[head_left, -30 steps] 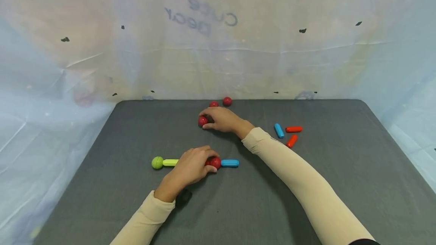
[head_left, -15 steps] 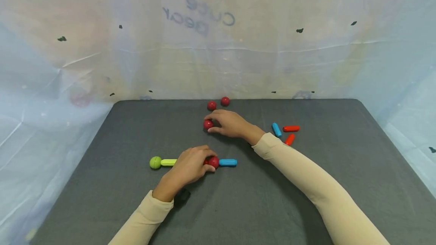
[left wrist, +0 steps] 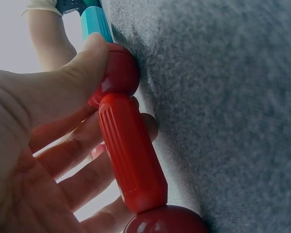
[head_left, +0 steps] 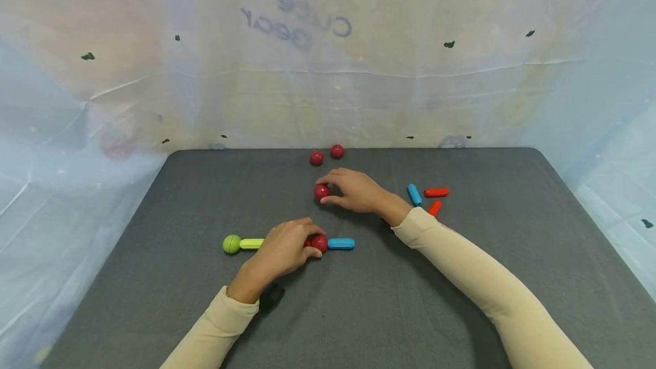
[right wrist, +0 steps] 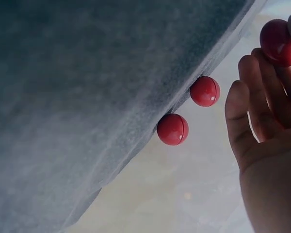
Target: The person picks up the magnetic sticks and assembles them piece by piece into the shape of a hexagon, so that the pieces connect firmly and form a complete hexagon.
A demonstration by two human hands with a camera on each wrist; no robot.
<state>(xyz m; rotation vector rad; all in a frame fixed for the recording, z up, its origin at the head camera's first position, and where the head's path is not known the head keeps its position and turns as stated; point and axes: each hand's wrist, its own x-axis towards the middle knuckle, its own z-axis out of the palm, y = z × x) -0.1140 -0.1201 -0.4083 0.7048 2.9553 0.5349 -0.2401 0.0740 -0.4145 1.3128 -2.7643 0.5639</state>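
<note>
A row of joined toy pieces lies across the table: a green ball [head_left: 232,244], a yellow-green rod [head_left: 251,244], then red parts partly covered by my left hand [head_left: 285,246], and a blue rod [head_left: 341,244]. My left thumb and fingers grip the red ball [left wrist: 120,70] beside the blue rod. In the left wrist view a ribbed red rod [left wrist: 133,153] joins this ball to another red ball [left wrist: 167,222]. Farther back, my right hand [head_left: 356,191] pinches a loose red ball [head_left: 322,192] between thumb and fingers.
Two red balls [head_left: 316,158] sit at the table's far edge, near the hanging sheet [head_left: 384,90]. Right of my right hand lie a loose blue rod [head_left: 414,194] and two red rods [head_left: 436,192]. The table [head_left: 179,300] has a grey cloth surface.
My right hand has moved right and nearer to me with the red ball, away from the two balls at the far edge. My left hand keeps its grip on the row.
</note>
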